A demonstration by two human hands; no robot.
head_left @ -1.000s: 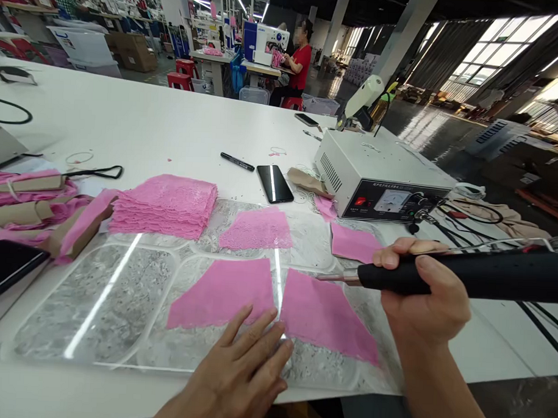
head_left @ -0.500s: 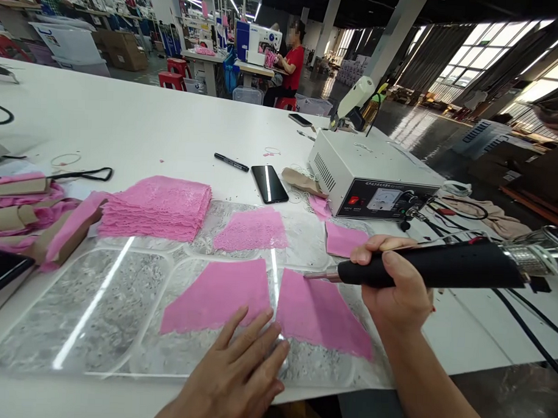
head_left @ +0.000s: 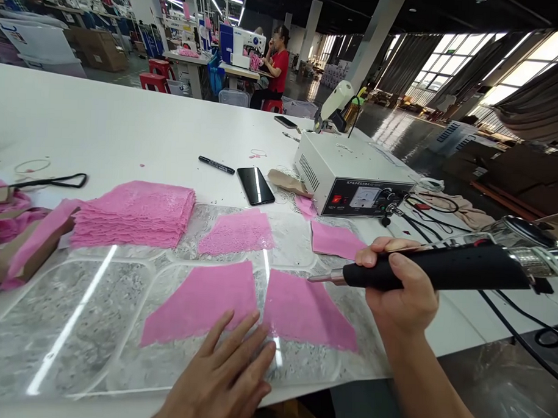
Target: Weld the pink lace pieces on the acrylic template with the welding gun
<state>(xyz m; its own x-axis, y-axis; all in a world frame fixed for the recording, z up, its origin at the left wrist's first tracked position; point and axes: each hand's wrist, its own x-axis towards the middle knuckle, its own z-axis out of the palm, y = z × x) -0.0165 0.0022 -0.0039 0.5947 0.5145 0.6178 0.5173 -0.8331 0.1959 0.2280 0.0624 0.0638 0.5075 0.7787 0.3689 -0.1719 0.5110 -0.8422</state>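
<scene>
My right hand (head_left: 402, 280) is wrapped around the black handle of a handheld ultrasonic gun (head_left: 442, 266). Its slim metal tip points left and is at the upper edge of the right pink fabric piece (head_left: 298, 310). Fingers spread, my left hand (head_left: 230, 372) lies flat, its fingertips at the lower edge of the left pink fabric piece (head_left: 212, 301) and near the right one. Both pieces lie side by side, a narrow gap between them, on a clear, grey-patterned mat (head_left: 87, 312). Above them rests a pink lace piece (head_left: 236, 232).
A stack of pink lace (head_left: 135, 213) stands left, beside card-backed pink strips (head_left: 40, 243). Behind the mat are a phone (head_left: 256, 185), a marker (head_left: 216, 165) and a control box (head_left: 353, 175) with cables running right. A folded pink piece (head_left: 335, 239) lies near my right hand.
The view has shifted, so the table items appear farther left. The gun's tip has moved right along the upper edge of the right pink piece. My left hand stays flat.
</scene>
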